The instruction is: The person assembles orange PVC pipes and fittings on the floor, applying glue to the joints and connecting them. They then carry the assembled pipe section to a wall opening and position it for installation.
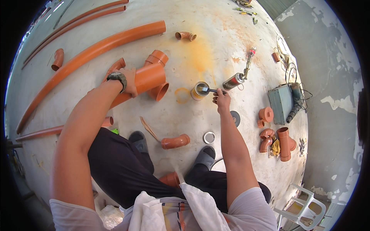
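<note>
Closest to the person, at six o'clock, two dark sandals [204,156] plant either side of a loose orange elbow [175,141] and a small tin lid [209,137], set aside within reach. Further out, the right hand [222,101] is pinched around a brush handle [211,90], its tip dipped in the open glue tin [200,91] near centre. At ten o'clock the left hand [129,81] is clamped on the orange tee fitting [152,76], steadying it on the concrete floor [216,42], sockets facing the tin. Beyond, long orange pipes [88,52] curve away toward eleven.
</note>
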A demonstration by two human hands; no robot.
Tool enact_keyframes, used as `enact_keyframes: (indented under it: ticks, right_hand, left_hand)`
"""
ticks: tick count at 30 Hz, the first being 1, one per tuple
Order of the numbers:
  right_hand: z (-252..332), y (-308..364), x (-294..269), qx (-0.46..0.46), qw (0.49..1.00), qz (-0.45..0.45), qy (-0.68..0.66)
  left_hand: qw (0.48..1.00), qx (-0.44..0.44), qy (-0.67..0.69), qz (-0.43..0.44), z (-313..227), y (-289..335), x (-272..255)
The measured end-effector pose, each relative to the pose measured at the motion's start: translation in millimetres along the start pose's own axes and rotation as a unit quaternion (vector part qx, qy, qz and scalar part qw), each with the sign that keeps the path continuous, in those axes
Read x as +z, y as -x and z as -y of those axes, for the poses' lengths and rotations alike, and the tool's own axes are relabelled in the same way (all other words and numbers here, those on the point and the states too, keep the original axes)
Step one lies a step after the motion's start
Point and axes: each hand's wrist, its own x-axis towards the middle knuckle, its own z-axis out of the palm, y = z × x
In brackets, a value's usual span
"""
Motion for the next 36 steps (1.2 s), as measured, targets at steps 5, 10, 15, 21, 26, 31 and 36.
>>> enact_keyframes:
  ticks: [5,10,15,21,26,31,36]
  right_hand:
    - [7.2,-2.5,-11.7,0.012,1.0,-0.008,0.015]
    - [20.6,0.4,-19.8,-0.018,0.999,-0.008,0.029]
    - [37.9,2.2,-25.7,-0.095,0.987,0.006,0.127]
    - [47.8,8.3,-22.1,-0.106,0.989,0.093,0.045]
    - [33.0,11.6,-22.0,-0.088,0.988,0.119,0.051]
    - [7.3,12.7,-38.2,-0.02,0.993,0.113,-0.005]
    - [9.0,7.6,-57.4,-0.018,0.994,0.101,-0.024]
  left_hand:
    - [1.0,0.001,0.0,0.007,-2.7,-2.3,-0.2]
    - [1.0,0.004,-0.028,-0.009,-4.4,0.2,-3.4]
    - [1.0,0.01,-0.02,-0.01,-4.9,0.6,-4.3]
    - [1.0,0.019,-0.009,-0.005,-6.0,2.0,-1.7]
    - [0.999,0.03,0.011,-0.006,-3.6,4.6,-3.6]
    - [0.999,0.037,0.037,0.009,1.0,-3.7,2.7]
    - [0.996,0.018,0.09,0.002,21.0,-14.9,14.1]
